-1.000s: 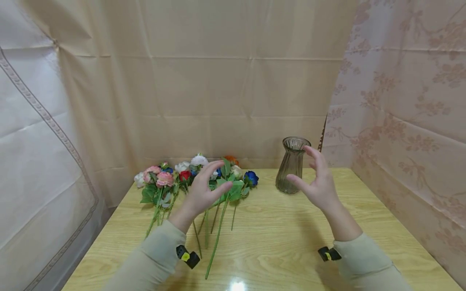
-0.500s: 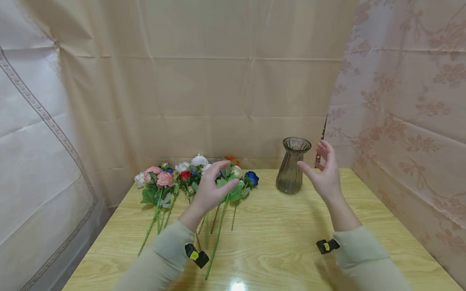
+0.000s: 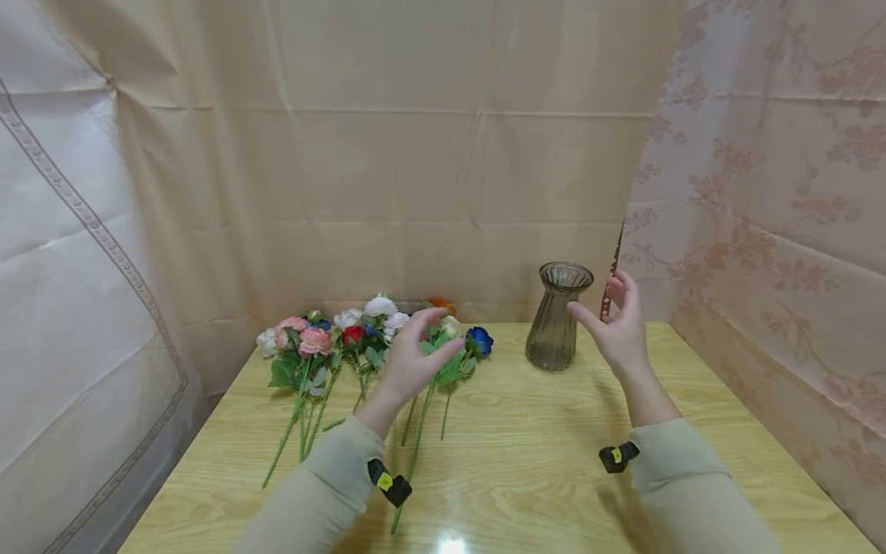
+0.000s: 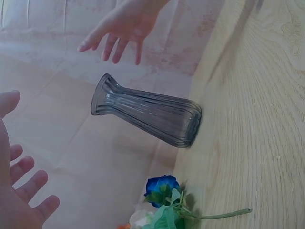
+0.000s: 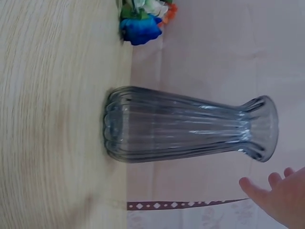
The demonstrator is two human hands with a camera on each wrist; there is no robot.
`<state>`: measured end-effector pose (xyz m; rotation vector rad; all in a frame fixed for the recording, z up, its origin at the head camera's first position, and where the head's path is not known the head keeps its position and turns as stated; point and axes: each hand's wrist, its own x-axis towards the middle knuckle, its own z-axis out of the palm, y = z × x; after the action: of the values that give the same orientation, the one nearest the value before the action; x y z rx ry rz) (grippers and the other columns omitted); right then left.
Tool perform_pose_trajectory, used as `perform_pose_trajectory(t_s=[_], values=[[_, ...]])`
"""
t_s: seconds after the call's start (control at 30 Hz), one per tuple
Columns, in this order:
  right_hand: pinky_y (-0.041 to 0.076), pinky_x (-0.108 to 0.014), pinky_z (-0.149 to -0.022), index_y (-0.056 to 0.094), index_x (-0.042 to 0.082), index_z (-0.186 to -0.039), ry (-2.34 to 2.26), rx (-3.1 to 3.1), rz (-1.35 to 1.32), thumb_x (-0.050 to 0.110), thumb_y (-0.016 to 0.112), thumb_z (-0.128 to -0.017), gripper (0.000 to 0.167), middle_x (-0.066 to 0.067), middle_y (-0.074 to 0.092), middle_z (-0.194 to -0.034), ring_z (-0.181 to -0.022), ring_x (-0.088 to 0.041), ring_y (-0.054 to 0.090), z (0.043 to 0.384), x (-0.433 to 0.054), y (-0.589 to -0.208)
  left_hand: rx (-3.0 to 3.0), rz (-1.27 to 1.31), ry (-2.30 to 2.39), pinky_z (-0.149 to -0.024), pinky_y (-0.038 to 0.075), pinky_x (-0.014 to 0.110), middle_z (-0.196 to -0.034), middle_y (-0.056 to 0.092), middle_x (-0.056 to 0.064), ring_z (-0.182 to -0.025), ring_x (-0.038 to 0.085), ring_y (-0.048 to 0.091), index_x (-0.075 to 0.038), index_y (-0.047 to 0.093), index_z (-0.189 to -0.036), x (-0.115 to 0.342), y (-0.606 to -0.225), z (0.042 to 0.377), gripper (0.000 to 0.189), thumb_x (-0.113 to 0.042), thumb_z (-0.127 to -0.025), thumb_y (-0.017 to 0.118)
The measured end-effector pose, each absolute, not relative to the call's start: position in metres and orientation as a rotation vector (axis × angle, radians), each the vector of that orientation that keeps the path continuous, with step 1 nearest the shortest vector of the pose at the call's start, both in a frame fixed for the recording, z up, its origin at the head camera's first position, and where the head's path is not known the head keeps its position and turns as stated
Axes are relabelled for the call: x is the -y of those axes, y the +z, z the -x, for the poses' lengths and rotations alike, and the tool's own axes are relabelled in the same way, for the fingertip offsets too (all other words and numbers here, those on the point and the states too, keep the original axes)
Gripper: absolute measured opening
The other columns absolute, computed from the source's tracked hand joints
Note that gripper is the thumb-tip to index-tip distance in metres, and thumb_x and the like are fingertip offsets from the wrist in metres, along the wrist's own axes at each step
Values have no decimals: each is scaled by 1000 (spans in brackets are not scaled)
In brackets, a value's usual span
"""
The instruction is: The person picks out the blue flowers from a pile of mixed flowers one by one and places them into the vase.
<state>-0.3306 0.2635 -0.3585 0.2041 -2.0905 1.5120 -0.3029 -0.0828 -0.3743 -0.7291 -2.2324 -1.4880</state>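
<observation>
We see the left hand point(image 3: 410, 360) raised above the flower stems, its fingers spread and gently bent, the thumb held apart from them. The right hand point(image 3: 621, 338) is also in the air, its fingers spread and slightly bent, with a gap between it and the vase point(image 3: 551, 331). We find the vase upright on the table point(image 3: 526, 469), just left of the right hand and well to the right of the left one.

Left of the left hand we see the red flower point(image 3: 351, 335) and, farther left, a pink flower point(image 3: 315, 342); to its right is the blue flower point(image 3: 480, 340), and just beyond its fingertips the orange flower point(image 3: 443, 305). Below it, a long stem point(image 3: 417, 454) runs toward us. Beyond both hands we see the tan curtain point(image 3: 415, 169), and right of the right hand the floral curtain point(image 3: 782, 223).
</observation>
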Motion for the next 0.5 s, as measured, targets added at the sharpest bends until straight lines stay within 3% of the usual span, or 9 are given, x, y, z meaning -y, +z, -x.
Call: perform_pose_trajectory(t_s=[0.3,0.5], values=[[24,-58,-117,17,17,-162,1506,2131,-152,35,85,-86,104,-17,31,-159,-147,-37,28,342,-267,-369,2264,681,-1557,-103,44,45,-138,57,2,-128,29,52,-13,56,-143,75,-381,309,56,-35,-95,74],[22,-58,-118,11,17,-164,1522,2192,-122,41,83,-86,109,-19,25,-162,-148,-39,24,349,-270,-376,2257,647,-1596,-104,43,47,-139,58,4,-127,27,54,-12,57,-141,71,-385,312,55,-31,-94,76]])
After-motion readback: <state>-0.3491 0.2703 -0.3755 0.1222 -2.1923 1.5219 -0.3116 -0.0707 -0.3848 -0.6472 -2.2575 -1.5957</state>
